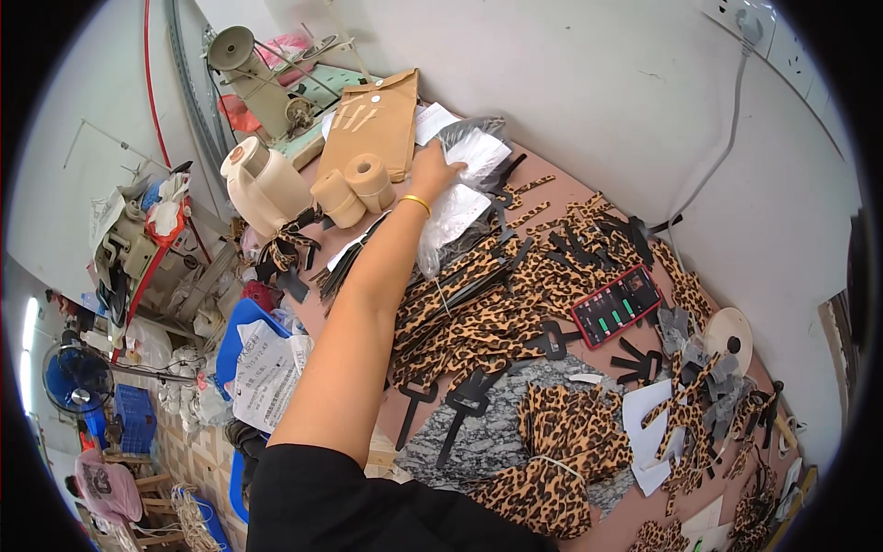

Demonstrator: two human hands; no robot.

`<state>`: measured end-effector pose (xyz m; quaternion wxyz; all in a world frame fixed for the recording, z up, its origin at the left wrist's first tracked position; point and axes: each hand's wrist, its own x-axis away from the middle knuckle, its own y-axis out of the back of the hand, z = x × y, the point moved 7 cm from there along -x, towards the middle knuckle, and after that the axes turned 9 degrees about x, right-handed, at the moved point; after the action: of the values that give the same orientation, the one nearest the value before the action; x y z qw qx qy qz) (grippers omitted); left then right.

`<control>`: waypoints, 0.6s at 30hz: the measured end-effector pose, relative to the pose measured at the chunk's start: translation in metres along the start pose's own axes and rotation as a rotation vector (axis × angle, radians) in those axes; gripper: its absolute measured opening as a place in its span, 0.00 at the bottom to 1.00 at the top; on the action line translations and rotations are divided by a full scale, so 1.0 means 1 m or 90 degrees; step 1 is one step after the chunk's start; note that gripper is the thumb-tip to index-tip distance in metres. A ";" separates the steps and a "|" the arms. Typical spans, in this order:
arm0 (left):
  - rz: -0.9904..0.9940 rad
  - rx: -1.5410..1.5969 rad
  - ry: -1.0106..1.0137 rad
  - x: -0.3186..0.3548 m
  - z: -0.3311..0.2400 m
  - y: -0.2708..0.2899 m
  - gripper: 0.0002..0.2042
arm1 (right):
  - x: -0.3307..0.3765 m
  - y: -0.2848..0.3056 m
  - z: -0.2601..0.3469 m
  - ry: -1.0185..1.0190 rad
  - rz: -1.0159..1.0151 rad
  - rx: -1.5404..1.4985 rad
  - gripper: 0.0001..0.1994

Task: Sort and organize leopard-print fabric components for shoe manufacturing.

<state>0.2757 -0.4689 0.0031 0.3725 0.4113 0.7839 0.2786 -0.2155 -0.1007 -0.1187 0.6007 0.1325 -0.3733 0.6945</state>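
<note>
My left hand (433, 172), with a gold bangle at the wrist, reaches to the far part of the table. Its fingers are closed on a clear plastic bag (460, 210) with white paper in it; the fingertips are partly hidden. Beside the hand lie a brown paper envelope (391, 115) and two rolls of tan tape (370, 181). Under my forearm and to its right spread many leopard-print strips (487, 313), some with black straps (467, 405). A tied leopard-print bundle (570, 460) rests nearer, on a grey marbled slab (437, 451). My right hand is out of view.
A phone with a red case (616, 306) lies on the strips. A cream jug-shaped container (267, 184) and a sewing machine (253, 78) stand at the far left. A blue bin (241, 342) is left of the table, and a wall (598, 83) bounds the back.
</note>
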 end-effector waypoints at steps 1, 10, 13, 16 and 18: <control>0.005 -0.054 0.023 -0.001 0.005 0.002 0.35 | 0.002 0.001 0.000 0.001 0.000 -0.002 0.24; 0.091 -0.140 0.023 -0.004 0.007 0.010 0.27 | 0.028 0.019 -0.017 -0.016 -0.023 -0.048 0.25; 0.037 -0.183 -0.079 -0.003 -0.003 -0.004 0.18 | 0.045 0.030 -0.027 -0.025 -0.029 -0.083 0.25; 0.040 -0.327 -0.155 -0.024 0.000 -0.030 0.10 | 0.087 0.037 -0.039 -0.061 -0.029 -0.102 0.25; 0.073 -0.435 -0.240 -0.030 0.022 -0.023 0.12 | 0.097 0.026 -0.031 -0.101 -0.044 -0.070 0.24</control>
<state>0.2947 -0.5034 -0.0162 0.6092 0.3507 0.5395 0.4634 -0.2548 -0.0080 -0.0875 0.5994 0.1670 -0.4521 0.6391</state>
